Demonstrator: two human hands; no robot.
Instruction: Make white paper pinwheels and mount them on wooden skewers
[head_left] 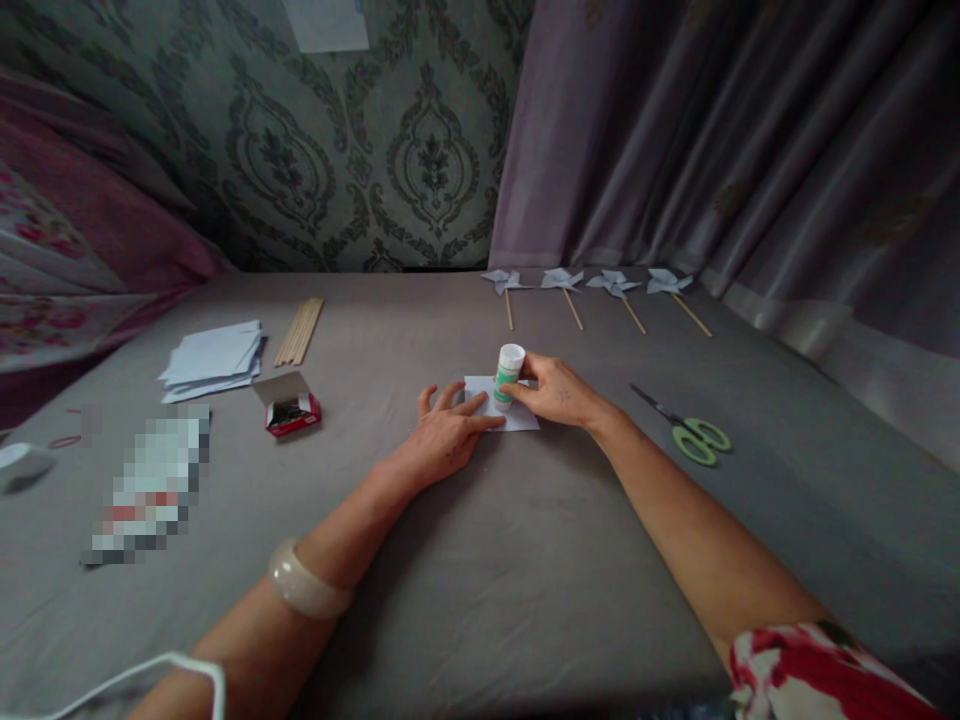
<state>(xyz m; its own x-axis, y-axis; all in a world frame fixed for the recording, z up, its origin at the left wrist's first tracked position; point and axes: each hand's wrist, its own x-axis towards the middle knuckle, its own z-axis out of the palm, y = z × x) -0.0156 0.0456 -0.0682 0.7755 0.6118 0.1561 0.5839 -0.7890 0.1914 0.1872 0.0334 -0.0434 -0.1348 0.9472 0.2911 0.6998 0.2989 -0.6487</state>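
My right hand (pixel 556 388) grips a white and green glue stick (pixel 508 375), held upright with its lower end against a small piece of white paper (pixel 527 420). The glue stick's tip is hidden behind my fingers and the tube. My left hand (pixel 452 425) lies with fingers spread, their tips pressing on the left and front part of that paper. To the right of my right hand, scissors with green handles (pixel 699 440) rest on the grey cloth, blades pointing away to the left.
Several paper pinwheels on sticks (pixel 562 280) lie along the back right. At the left are a stack of white paper (pixel 214 358), wooden sticks (pixel 300 332), an opened small red box (pixel 292 412) with dark bits inside, and a blurred packet (pixel 154 480). A purple curtain (pixel 637 130) hangs behind.
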